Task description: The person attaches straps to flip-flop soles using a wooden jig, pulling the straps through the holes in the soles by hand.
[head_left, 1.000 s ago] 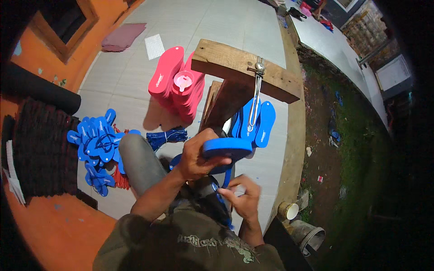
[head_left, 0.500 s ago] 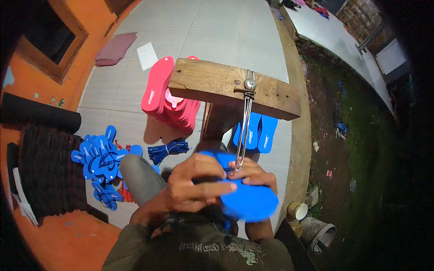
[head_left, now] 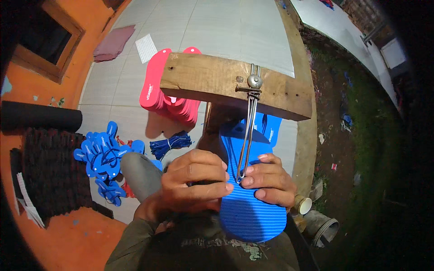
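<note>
A blue flip-flop sole (head_left: 253,219) is upright in front of me, its ridged face showing. My left hand (head_left: 194,178) is closed on its left edge, the fingertips pressed near the middle. Round the right edge my right hand (head_left: 271,180) grips it, fingers lying over the ridges. A long bent wire hook (head_left: 247,144) hangs from a bolt on the wooden beam (head_left: 203,77). Its looped tip rests against the sole between my hands, by my right fingertips; whether it passes into the sole I cannot tell.
Pink soles (head_left: 156,86) stand stacked behind the beam's left end, and blue soles (head_left: 275,128) behind its right part. A tied bundle of dark blue straps (head_left: 171,143) and a pile of blue flip-flops (head_left: 101,153) lie left. Buckets (head_left: 321,228) stand at lower right.
The sole has turned and now shows its ridged face, standing lengthwise below the beam. Both hands have shifted to its edges, and the hook tip has come down lower.
</note>
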Demonstrator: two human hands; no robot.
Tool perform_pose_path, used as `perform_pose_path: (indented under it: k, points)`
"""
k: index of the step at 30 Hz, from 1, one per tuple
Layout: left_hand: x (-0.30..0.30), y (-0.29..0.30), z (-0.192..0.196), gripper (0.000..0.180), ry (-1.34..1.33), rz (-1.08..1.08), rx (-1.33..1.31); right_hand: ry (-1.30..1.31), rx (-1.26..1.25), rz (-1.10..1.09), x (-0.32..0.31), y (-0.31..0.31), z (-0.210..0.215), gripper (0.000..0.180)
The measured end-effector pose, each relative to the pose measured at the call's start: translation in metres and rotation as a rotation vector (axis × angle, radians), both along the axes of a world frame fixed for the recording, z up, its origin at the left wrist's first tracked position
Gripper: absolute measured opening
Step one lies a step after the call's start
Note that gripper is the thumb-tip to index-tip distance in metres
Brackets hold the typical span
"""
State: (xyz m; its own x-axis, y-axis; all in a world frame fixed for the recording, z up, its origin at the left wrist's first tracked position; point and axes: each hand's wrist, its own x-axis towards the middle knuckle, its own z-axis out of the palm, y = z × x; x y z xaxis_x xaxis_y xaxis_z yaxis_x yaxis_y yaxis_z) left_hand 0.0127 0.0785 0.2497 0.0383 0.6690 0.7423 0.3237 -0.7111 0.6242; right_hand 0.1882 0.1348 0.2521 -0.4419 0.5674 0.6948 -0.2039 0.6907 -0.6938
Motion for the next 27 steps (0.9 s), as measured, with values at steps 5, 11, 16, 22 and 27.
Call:
perform_pose_path:
  k: [5,11,16,22,27]
  points:
    - [-0.002,0.001,0.007,0.021,0.102,0.044,-0.046,0.095,-0.199,0.020,-0.003,-0.005,0.002,0.008]
    - [0.021,0.058,0.032,0.022,-0.137,0.530,-0.261,0.196,-0.335,-0.465,-0.049,0.027,0.002,0.023]
    - [0.016,0.030,-0.054,0.037,-0.153,0.475,-0.421,0.273,-0.367,-0.364,-0.044,0.037,-0.001,0.026]
    - [0.048,-0.038,-0.075,0.042,-0.386,-0.055,-0.983,0.242,-0.348,-0.381,-0.046,0.033,-0.004,0.027]
    - [0.029,-0.085,-0.084,0.020,-0.684,-0.189,-1.256,0.186,-0.383,-0.312,-0.032,0.039,0.002,0.030]
